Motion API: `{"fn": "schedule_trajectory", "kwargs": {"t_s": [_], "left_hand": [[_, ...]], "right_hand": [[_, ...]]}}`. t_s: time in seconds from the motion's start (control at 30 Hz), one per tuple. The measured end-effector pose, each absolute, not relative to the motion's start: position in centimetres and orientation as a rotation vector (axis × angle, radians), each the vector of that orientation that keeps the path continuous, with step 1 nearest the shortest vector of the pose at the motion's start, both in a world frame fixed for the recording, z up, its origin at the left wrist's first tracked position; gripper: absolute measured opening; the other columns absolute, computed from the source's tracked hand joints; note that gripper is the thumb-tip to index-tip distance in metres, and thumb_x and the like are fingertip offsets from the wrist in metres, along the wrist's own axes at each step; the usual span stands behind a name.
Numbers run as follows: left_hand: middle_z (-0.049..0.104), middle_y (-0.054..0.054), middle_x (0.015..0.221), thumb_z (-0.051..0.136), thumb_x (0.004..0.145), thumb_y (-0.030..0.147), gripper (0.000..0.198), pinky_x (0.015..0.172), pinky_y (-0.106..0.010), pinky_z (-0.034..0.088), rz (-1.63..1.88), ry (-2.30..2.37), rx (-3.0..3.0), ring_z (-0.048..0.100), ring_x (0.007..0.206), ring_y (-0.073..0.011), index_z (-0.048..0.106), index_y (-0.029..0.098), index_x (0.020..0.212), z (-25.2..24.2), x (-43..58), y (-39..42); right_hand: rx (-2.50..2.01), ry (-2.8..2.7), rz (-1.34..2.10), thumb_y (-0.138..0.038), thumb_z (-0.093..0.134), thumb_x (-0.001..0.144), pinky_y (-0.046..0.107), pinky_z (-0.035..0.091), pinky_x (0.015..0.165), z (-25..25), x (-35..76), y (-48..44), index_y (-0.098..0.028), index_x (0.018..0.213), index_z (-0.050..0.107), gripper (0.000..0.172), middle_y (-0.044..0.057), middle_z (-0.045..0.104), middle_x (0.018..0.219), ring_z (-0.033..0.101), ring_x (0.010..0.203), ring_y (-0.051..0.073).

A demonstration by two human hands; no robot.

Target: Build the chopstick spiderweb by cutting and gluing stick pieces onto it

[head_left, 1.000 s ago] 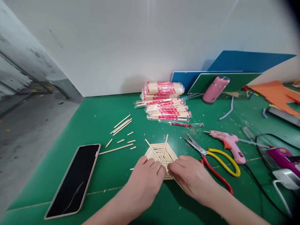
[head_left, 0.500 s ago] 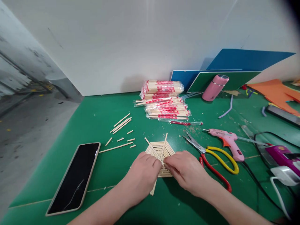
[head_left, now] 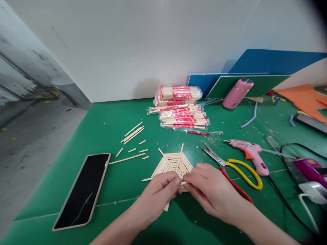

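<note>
A six-sided panel of chopstick pieces (head_left: 163,166) lies on the green table, with longer sticks crossing at its middle and poking past its edges. Over its near half, my left hand (head_left: 163,189) is closed, thumb against fingers. My right hand (head_left: 212,192) pinches from the other side, fingertips almost touching the left ones. Between them shows the pale end of a short chopstick piece (head_left: 183,183); the rest is hidden by the fingers. Much of the panel's near side is covered by my hands.
Left are a phone (head_left: 83,190) and loose cut sticks (head_left: 133,134). Wrapped chopsticks (head_left: 182,115) are piled at the back. To the right lie scissors (head_left: 217,158), a pink glue gun (head_left: 251,153) with its cord and a purple device (head_left: 310,172); a pink flask (head_left: 237,94) stands behind.
My hands have lifted slightly from the panel's middle and turned, and a short stick end now shows between the fingertips. The view has shifted a little.
</note>
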State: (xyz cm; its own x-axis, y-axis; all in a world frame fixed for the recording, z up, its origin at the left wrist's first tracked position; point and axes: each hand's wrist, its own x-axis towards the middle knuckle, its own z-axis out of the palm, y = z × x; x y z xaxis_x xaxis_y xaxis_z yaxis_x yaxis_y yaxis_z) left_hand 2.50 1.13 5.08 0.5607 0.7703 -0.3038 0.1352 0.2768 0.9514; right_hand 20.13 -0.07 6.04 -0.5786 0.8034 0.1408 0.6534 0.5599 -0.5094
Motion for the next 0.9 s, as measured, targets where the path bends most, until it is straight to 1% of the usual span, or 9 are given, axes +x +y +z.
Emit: {"fn": "schedule_trajectory", "kwargs": {"t_s": [0.07, 0.13, 0.33, 0.47, 0.6, 0.77, 0.83, 0.9], "left_hand": [[0.035, 0.005, 0.058, 0.041, 0.084, 0.039, 0.032, 0.048, -0.020, 0.023, 0.573, 0.871, 1.069, 0.028, 0.053, -0.0073, 0.043, 0.016, 0.063, 4.6, 2.9, 0.4], [0.035, 0.004, 0.061, 0.043, 0.084, 0.039, 0.031, 0.050, -0.021, 0.024, 0.631, 0.830, 0.976, 0.029, 0.056, -0.0075, 0.042, 0.016, 0.065, 4.4, 3.2, -0.3], [0.035, 0.002, 0.062, 0.042, 0.085, 0.039, 0.032, 0.051, -0.021, 0.028, 0.661, 0.828, 1.001, 0.031, 0.057, -0.0083, 0.040, 0.016, 0.064, 4.6, 3.3, -0.8], [0.036, 0.002, 0.060, 0.041, 0.085, 0.040, 0.033, 0.050, -0.021, 0.028, 0.619, 0.871, 1.094, 0.031, 0.056, -0.0085, 0.042, 0.016, 0.063, 4.7, 3.1, 0.0], [0.038, 0.003, 0.057, 0.036, 0.087, 0.037, 0.034, 0.052, -0.021, 0.029, 0.589, 0.980, 1.343, 0.034, 0.055, -0.0092, 0.049, 0.016, 0.064, 4.8, 2.8, 0.5], [0.051, 0.000, 0.069, 0.035, 0.088, 0.031, 0.025, 0.059, -0.022, 0.035, 0.569, 1.056, 1.656, 0.044, 0.063, -0.0115, 0.053, 0.017, 0.077, 4.7, 2.7, 0.2], [0.053, -0.001, 0.070, 0.035, 0.088, 0.028, 0.023, 0.061, -0.022, 0.037, 0.565, 1.048, 1.788, 0.046, 0.064, -0.0119, 0.053, 0.018, 0.078, 4.5, 2.8, 0.1], [0.055, -0.002, 0.071, 0.033, 0.088, 0.025, 0.024, 0.062, -0.022, 0.037, 0.578, 1.037, 1.874, 0.048, 0.065, -0.0124, 0.054, 0.018, 0.078, 4.2, 2.8, 0.0]], "right_hand": [[-1.175, -2.386, 0.642, -0.022, 0.038, 0.087, 0.026, 0.031, 0.061, 6.2, 20.0, -0.3, -0.017, 0.076, 0.054, 0.020, 0.001, 0.053, 0.067, 0.041, 0.064, 0.013], [-1.149, -2.315, 0.734, -0.022, 0.039, 0.087, 0.024, 0.032, 0.062, 6.2, 19.9, -0.5, -0.017, 0.073, 0.052, 0.020, 0.000, 0.053, 0.065, 0.042, 0.063, 0.012], [-1.104, -2.145, 0.938, -0.021, 0.038, 0.088, 0.024, 0.035, 0.066, 5.6, 19.7, -0.8, -0.018, 0.078, 0.052, 0.018, -0.001, 0.055, 0.069, 0.045, 0.066, 0.011], [-1.118, -2.150, 0.945, -0.021, 0.038, 0.088, 0.024, 0.035, 0.065, 5.6, 19.8, -0.6, -0.019, 0.079, 0.053, 0.018, -0.001, 0.056, 0.068, 0.045, 0.064, 0.011], [-1.167, -2.220, 0.939, -0.019, 0.037, 0.089, 0.023, 0.035, 0.065, 6.0, 20.2, -0.2, -0.019, 0.081, 0.054, 0.019, -0.001, 0.057, 0.072, 0.046, 0.067, 0.011], [-1.231, -2.316, 0.797, -0.019, 0.038, 0.087, 0.026, 0.035, 0.063, 6.1, 20.3, 0.2, -0.019, 0.084, 0.057, 0.019, 0.000, 0.057, 0.072, 0.046, 0.067, 0.012], [-1.227, -2.339, 0.768, -0.021, 0.038, 0.087, 0.027, 0.036, 0.063, 6.2, 20.2, 0.3, -0.019, 0.084, 0.058, 0.020, 0.001, 0.056, 0.071, 0.047, 0.067, 0.013], [-1.242, -2.315, 0.738, -0.023, 0.040, 0.086, 0.028, 0.039, 0.067, 6.1, 20.5, 0.3, -0.020, 0.087, 0.059, 0.019, 0.002, 0.058, 0.078, 0.050, 0.073, 0.014]]}}
